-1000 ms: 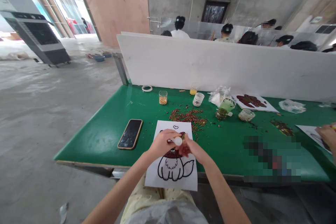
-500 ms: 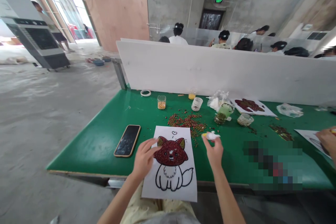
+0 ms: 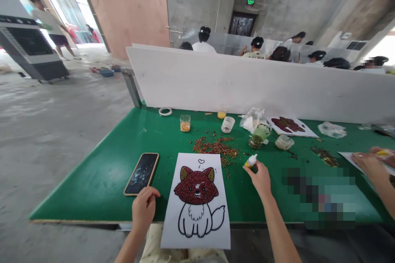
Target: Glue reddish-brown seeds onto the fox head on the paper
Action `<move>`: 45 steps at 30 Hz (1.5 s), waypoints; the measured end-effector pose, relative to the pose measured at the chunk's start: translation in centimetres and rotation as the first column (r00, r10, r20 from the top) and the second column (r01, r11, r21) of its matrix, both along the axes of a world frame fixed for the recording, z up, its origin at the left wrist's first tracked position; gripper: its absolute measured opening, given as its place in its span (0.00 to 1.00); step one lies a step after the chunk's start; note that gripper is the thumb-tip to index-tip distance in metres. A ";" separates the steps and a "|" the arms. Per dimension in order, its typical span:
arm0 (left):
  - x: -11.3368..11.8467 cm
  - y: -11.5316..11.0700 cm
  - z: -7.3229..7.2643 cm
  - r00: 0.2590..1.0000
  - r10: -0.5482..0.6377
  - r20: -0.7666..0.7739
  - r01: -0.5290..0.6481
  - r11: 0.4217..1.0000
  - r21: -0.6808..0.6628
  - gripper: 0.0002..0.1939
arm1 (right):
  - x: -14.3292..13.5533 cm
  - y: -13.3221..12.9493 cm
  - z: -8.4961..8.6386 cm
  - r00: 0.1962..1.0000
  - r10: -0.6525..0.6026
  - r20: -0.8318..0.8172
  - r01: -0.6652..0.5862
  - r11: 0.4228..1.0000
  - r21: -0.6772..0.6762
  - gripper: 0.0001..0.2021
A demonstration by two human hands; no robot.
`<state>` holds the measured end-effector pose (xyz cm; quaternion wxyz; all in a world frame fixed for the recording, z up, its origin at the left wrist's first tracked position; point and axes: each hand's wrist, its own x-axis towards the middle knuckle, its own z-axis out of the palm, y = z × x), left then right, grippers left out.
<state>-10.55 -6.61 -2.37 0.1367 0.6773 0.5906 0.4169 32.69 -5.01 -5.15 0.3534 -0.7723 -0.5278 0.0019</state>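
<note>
"Head view: what has the right hand [image 3: 261,177] got?"

"Small bottle [image 3: 251,161], pinched between thumb and fingers. Left of that, the fox drawing [image 3: 197,191]; farther left, the left hand [image 3: 144,205], loosely curled by the phone [image 3: 142,173]. Can't tell if it's empty."

1. Head view: one, worn on the head, facing forward and angled down.
2. Near field: lap [image 3: 151,245] at the bottom edge; tabletop [image 3: 95,185] close below, seen from above.
3. Far field: white board [image 3: 231,82] across the middle, concrete wall [image 3: 194,0] well beyond.
</note>
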 end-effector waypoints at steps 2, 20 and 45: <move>-0.1 0.0 0.0 1.000 0.001 -0.003 -0.001 1.000 -0.010 0.12 | 0.0 -0.6 0.1 0.998 -0.002 0.058 0.002 1.000 0.004 0.34; 9.9 -2.1 7.5 0.824 -0.551 -0.130 0.564 0.820 0.097 0.24 | -12.9 -5.6 11.8 0.784 0.484 0.388 -0.511 0.859 -0.037 0.18; 10.9 -3.9 9.3 0.813 -0.436 0.386 0.448 0.892 0.062 0.08 | -17.8 -7.0 12.8 0.491 0.857 0.158 -0.762 0.510 -0.399 0.10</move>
